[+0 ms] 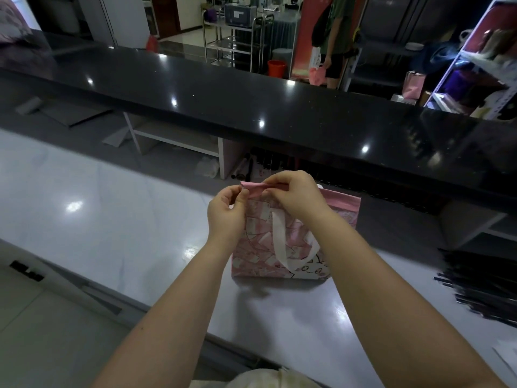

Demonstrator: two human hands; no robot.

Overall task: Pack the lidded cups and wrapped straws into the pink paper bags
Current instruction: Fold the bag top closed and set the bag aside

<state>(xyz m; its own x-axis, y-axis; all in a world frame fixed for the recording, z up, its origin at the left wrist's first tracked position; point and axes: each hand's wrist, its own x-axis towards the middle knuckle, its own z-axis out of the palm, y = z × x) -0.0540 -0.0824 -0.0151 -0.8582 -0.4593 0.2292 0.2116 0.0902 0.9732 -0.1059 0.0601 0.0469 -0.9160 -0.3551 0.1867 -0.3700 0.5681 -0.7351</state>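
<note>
A pink paper bag (pixel 257 247) with a white printed pattern and white handle stands on the pale counter (pixel 112 208) in front of me. Its top edge is folded over. My left hand (pixel 228 211) pinches the left end of that fold. My right hand (pixel 293 194) pinches the fold near the middle, fingers curled over it. A second pink bag (pixel 347 208) stands just behind to the right. No cups or straws show; the bag's inside is hidden.
A pile of black wrapped sticks (pixel 481 287) lies at the counter's right edge. A raised black bar top (pixel 251 113) runs across behind the bags. Beyond it a person (pixel 334 37) stands holding a pink bag near metal racks and shelves.
</note>
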